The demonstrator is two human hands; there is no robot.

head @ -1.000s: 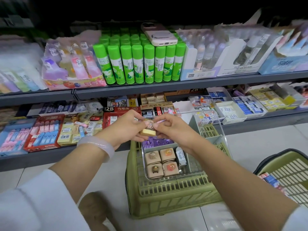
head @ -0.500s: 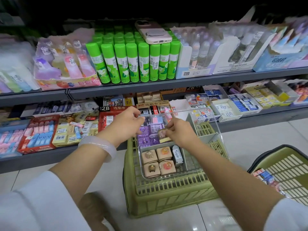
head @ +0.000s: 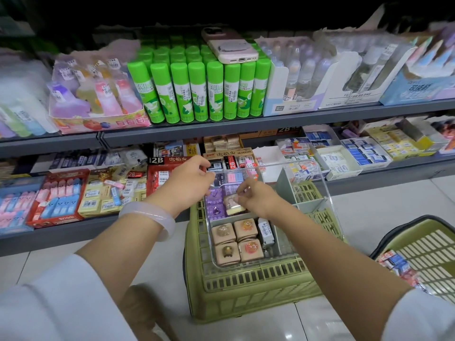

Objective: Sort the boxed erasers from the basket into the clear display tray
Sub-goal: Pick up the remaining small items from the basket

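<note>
A clear display tray [head: 283,254] sits on an upturned green basket [head: 246,291]. Several beige boxed erasers [head: 236,238] fill its near compartment, and purple ones [head: 215,201] lie in the middle compartment. My right hand [head: 258,196] pinches a boxed eraser [head: 232,204] with a cream-yellow edge and lowers it into the middle compartment beside the purple ones. My left hand [head: 189,179], fingers curled, hovers at the tray's far left rim and holds nothing I can see. A second green basket [head: 428,254] at the right holds blue and red boxed erasers [head: 396,264].
Shelves behind the tray carry green glue sticks [head: 197,87], a phone [head: 229,46] lying on top of them, and boxes of erasers [head: 364,153]. White floor tiles [head: 369,205] surround the baskets. My knee shows at the bottom.
My hands have parted: the right one has carried the eraser down from above the tray into the middle compartment. The left hand has let go and drawn back to the tray's left rim.
</note>
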